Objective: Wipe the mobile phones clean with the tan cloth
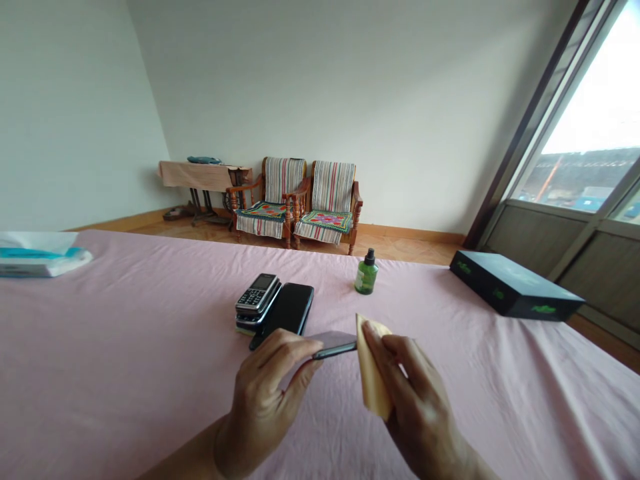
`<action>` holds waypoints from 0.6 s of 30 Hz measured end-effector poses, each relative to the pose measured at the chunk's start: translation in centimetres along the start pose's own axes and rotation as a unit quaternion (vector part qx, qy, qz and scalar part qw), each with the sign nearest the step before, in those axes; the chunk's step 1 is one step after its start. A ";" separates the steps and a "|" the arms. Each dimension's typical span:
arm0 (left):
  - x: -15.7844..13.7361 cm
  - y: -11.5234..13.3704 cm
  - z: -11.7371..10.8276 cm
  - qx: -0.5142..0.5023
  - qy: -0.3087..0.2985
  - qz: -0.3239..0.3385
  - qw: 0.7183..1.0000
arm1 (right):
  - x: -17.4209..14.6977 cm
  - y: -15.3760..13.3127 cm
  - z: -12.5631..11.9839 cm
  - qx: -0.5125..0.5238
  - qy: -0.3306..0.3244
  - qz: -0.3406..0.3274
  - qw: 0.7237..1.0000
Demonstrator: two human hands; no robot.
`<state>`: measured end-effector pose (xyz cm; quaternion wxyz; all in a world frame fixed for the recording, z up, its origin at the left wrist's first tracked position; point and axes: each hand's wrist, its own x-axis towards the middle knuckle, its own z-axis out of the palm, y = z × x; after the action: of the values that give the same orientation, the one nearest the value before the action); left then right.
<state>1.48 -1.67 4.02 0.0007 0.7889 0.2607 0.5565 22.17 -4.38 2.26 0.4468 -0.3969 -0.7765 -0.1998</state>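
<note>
Left hand [267, 393] pinching phone [336, 351]. Right hand [423, 397] gripping cloth [373, 380] at its end; wiping apparently unfinished. Stacked phones [257, 295] beyond left hand.

We see a left hand [265, 393] and a right hand [425, 400], both bare, with slim, jointed fingers and rounded knuckles. Our view also takes in a bare left forearm [185, 457], narrower at the wrist, where a crease runs across, and a shorter stretch of bare right forearm [480, 467]. The fingernails are too small for us to make out clearly.
</note>
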 end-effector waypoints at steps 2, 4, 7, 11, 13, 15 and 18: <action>0.1 0.0 -0.2 0.003 0.009 0.010 1.000 | -0.1 0.1 0.0 0.013 0.015 0.040 0.999; 0.3 0.1 -0.3 -0.003 0.013 0.027 1.000 | -0.1 -0.2 -0.2 0.029 0.025 0.063 0.997; 0.4 0.1 -0.5 -0.023 0.004 0.053 0.998 | -0.2 -0.9 -0.7 0.047 0.028 0.081 0.995; 0.7 0.2 -0.6 -0.030 -0.007 0.057 0.998 | -0.6 -1.6 -0.7 0.051 0.011 0.079 0.996; 0.8 0.3 -0.6 -0.030 -0.008 0.054 0.998 | -0.8 -1.7 -0.4 0.046 -0.003 0.061 0.997; 0.8 0.4 -0.6 -0.031 -0.009 0.052 0.998 | -0.8 -1.7 -0.1 0.038 -0.008 0.042 0.998; 0.7 0.4 -0.5 -0.029 -0.012 0.048 0.998 | -0.6 -1.9 0.1 0.031 -0.012 0.019 0.999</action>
<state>1.35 -1.88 4.92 0.0000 0.8065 0.2067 0.5539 20.82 -5.69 1.82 0.4530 -0.3995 -0.7803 -0.1620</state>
